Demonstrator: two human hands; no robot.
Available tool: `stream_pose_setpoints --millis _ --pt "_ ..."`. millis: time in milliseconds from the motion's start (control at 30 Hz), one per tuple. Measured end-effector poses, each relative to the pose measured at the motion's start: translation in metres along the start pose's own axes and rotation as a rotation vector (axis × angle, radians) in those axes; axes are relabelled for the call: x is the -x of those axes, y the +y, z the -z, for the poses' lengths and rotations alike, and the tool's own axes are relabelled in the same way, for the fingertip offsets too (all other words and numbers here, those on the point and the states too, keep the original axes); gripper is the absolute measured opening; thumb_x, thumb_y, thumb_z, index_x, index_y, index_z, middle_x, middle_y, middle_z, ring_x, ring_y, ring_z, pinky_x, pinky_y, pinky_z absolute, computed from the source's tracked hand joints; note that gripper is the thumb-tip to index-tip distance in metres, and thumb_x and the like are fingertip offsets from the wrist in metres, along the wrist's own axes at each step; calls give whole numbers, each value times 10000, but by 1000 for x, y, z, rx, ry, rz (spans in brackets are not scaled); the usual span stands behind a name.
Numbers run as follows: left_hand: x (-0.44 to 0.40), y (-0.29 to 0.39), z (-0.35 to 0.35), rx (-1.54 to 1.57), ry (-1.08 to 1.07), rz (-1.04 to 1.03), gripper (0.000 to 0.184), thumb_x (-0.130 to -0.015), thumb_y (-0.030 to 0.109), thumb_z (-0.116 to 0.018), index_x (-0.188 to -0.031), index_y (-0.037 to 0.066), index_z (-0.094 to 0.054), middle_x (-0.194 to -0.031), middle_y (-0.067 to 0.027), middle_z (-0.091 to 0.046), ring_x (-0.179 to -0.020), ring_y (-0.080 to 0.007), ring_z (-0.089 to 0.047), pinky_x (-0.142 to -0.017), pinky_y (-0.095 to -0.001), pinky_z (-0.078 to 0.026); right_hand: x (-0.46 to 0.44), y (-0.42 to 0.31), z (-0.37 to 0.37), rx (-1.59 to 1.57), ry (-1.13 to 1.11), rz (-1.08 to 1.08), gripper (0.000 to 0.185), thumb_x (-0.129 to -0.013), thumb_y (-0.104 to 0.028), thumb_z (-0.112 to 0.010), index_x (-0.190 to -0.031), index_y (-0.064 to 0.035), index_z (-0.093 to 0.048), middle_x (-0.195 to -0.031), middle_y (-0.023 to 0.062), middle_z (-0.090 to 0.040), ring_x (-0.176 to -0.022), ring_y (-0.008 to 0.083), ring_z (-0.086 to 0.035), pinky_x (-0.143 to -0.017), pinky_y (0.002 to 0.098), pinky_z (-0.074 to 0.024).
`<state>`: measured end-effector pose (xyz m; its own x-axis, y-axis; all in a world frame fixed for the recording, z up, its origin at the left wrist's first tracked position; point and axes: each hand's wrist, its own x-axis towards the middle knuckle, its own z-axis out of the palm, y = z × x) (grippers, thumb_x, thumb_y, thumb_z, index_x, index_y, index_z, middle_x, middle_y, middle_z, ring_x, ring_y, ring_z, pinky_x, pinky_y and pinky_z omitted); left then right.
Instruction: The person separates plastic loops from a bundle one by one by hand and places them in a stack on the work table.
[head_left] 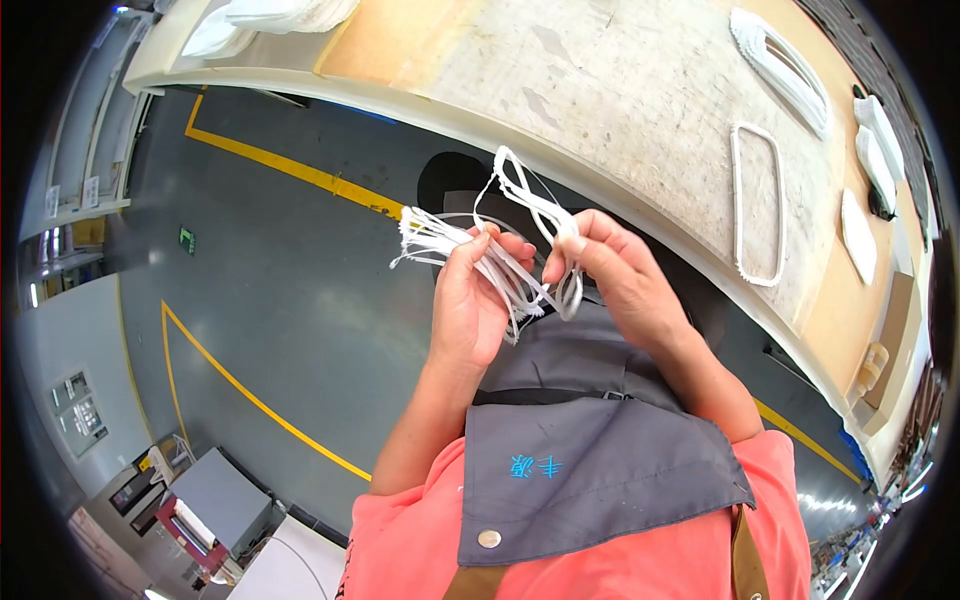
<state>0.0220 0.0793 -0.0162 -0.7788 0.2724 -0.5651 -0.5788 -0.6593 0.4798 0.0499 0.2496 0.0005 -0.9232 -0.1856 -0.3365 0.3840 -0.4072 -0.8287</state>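
My left hand (473, 300) is closed around a bundle of thin white strips (428, 232), whose ends fan out to the left past the thumb. Pinched in my right hand (622, 268) are looped white strips (521, 188), which rise in a narrow loop above the fingers and hang below them. The strips from both hands cross between the fingers, so I cannot tell where one bundle stops. Both hands are in front of my grey apron (590, 470), short of the table edge. My fingers partly hide the strips.
A worn table (640, 110) spans the top and right. On it lie a white rounded rectangular frame (738, 205), a stack of white frames (780, 70) and white pieces (265, 18) at the far left. Yellow lines (270, 395) mark the grey floor. A machine (215, 505) stands lower left.
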Motion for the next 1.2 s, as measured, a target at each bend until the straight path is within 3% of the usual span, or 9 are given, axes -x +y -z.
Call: stream_pose_setpoints --millis 233,367,467,533,700,800,933,1067,1200 --pt "7 8 -10 -119 -58 9 253 -965 268 -522 -1054 34 -554 -621 54 -378 -507 -42 -364 -488 -213 -349 -3 1 -8 -13 -20 -12 145 -961 -190 -513 -956 -53 -561 -781 5 -593 -774 74 -543 -737 233 -413" --pt "0 24 14 210 -235 111 221 -1015 198 -381 -1070 36 -521 -610 44 -337 -432 -43 -254 -377 -213 -228 -6 -6 4 -412 41 -56 137 -951 -187 -527 -927 -57 -560 -728 8 -582 -702 98 -558 -723 266 -476" --pt "-2 71 55 395 -203 11 251 -1025 181 -323 -1060 23 -515 -621 20 -341 -425 -60 -249 -365 -220 -212 -1 -35 54 -787 134 192 99 -918 -142 -558 -955 -50 -557 -732 -16 -520 -620 76 -527 -671 273 -516" --pt "6 102 88 271 -172 -151 234 -1022 170 -342 -1048 12 -513 -629 16 -350 -432 -57 -263 -366 -218 -212 15 -67 85 -844 193 326 102 -897 -77 -558 -994 -51 -540 -711 -44 -458 -587 52 -417 -593 220 -411" --pt "30 114 64 -561 517 -560 259 -979 273 -497 -1039 30 -561 -598 45 -399 -468 -14 -346 -380 -195 -235 39 -92 74 -314 345 621 158 -942 -129 -520 -1055 -25 -559 -784 -8 -495 -662 62 -433 -604 242 -389" --pt "24 101 54 -685 456 -593 287 -976 283 -499 -1085 21 -534 -700 -3 -543 -519 -40 -434 -430 -188 -330 23 -74 9 112 636 531 136 -941 -113 -517 -1012 -25 -594 -849 10 -547 -709 66 -477 -625 248 -410" --pt "14 62 27 -493 213 -369 301 -975 294 -496 -1056 10 -553 -793 -64 -636 -654 -90 -552 -526 -207 -431 7 -42 -20 355 160 139 108 -907 -127 -600 -916 -21 -618 -811 -38 -525 -762 31 -456 -672 191 -374" --pt "9 20 3 -318 3 -132 333 -972 313 -494 -1070 3 -565 -946 -105 -662 -780 -120 -604 -540 -204 -454 -10 1 -23 160 1 -54 197 -917 -215 -603 -907 -18 -605 -738 -52 -519 -680 22 -431 -598 194 -373" --pt "10 8 1 -279 -37 -87 310 -975 309 -494 -1024 22 -598 -908 -52 -635 -685 -67 -524 -528 -188 -392 -13 10 -18 202 -39 -55 228 -923 -230 -575 -911 -5 -610 -737 -35 -585 -678 31 -435 -605 208 -379"
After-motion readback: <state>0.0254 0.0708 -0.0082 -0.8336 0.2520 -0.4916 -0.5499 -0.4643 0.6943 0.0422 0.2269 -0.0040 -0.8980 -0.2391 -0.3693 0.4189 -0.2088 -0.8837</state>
